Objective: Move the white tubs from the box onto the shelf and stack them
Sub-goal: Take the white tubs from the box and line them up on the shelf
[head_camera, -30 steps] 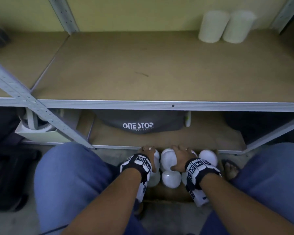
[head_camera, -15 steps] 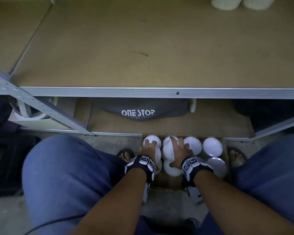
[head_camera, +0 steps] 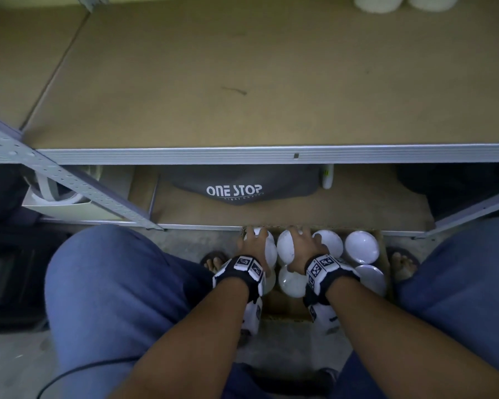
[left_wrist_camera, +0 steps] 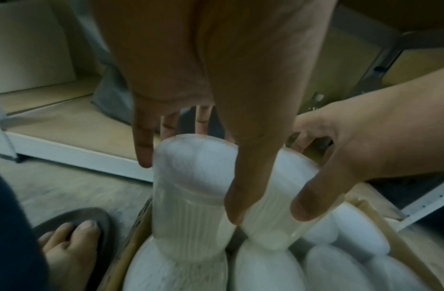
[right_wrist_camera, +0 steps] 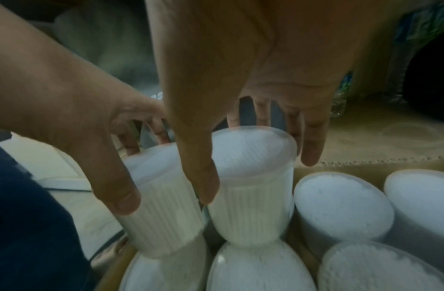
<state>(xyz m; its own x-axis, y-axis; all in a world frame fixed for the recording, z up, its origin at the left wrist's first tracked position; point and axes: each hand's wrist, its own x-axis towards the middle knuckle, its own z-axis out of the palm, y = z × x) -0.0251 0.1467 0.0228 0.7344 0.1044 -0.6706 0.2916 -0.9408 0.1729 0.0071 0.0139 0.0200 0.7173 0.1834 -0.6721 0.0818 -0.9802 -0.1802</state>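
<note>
A cardboard box [head_camera: 283, 309] on the floor between my knees holds several white ribbed tubs with lids. My left hand [head_camera: 252, 243] grips the far left tub [head_camera: 268, 249] from above, thumb and fingers down its sides. My right hand [head_camera: 303, 243] grips the neighbouring tub [head_camera: 284, 250] the same way. In the wrist views both held tubs [left_wrist_camera: 191, 187] [right_wrist_camera: 251, 177] stand side by side, raised above the tubs below them. Other tubs [head_camera: 361, 246] remain in the box to the right. Two white tubs [head_camera: 378, 2] stand at the back right of the brown shelf [head_camera: 242, 82].
The shelf's metal front rail [head_camera: 271, 154] runs above the box. A slanted perforated brace [head_camera: 69, 180] crosses at the left. A grey "ONE STOP" bag [head_camera: 234, 188] lies on the lower shelf. My sandalled feet [head_camera: 213, 262] flank the box.
The view has dipped toward the box, so more tubs show. Both hands stay on the same two tubs, fingers wrapped further down their sides.
</note>
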